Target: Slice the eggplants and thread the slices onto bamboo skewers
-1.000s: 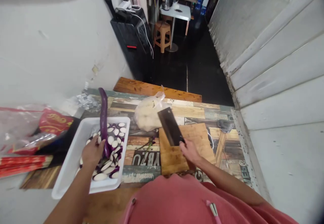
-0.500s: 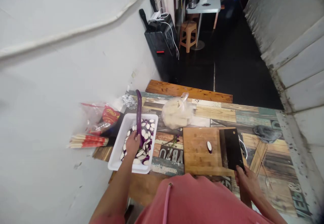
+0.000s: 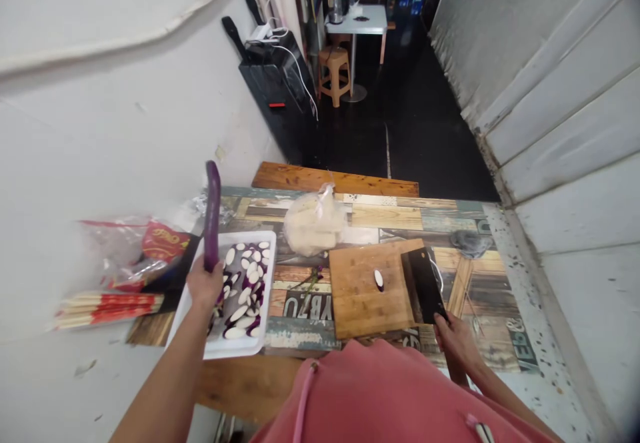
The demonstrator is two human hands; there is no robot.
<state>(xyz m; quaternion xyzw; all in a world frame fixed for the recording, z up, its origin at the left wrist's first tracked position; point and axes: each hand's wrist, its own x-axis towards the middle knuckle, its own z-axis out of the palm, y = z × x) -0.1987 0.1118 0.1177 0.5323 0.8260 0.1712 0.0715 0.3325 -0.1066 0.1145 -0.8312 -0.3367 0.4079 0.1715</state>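
Note:
My left hand (image 3: 204, 285) is closed round the lower end of a long purple eggplant (image 3: 213, 215), held upright above the left edge of a white tray (image 3: 197, 276). The tray holds several oval eggplant slices (image 3: 245, 289). My right hand (image 3: 453, 336) grips the handle of a dark cleaver (image 3: 423, 283), whose blade lies flat on the right edge of a wooden cutting board (image 3: 360, 293). One eggplant slice (image 3: 379, 279) lies on the board beside the blade.
A clear plastic bag of pale food (image 3: 313, 221) sits behind the board. Red packets and chopstick packs (image 3: 107, 303) lie left of the tray. A grey cloth (image 3: 470, 243) is at the table's right. Behind stand a black box (image 3: 273, 96), a stool (image 3: 336, 73) and a small white table (image 3: 356, 21).
My left hand has lifted the eggplant up out of the tray and toward its left edge. The cleaver went from raised over the board to flat on its right edge.

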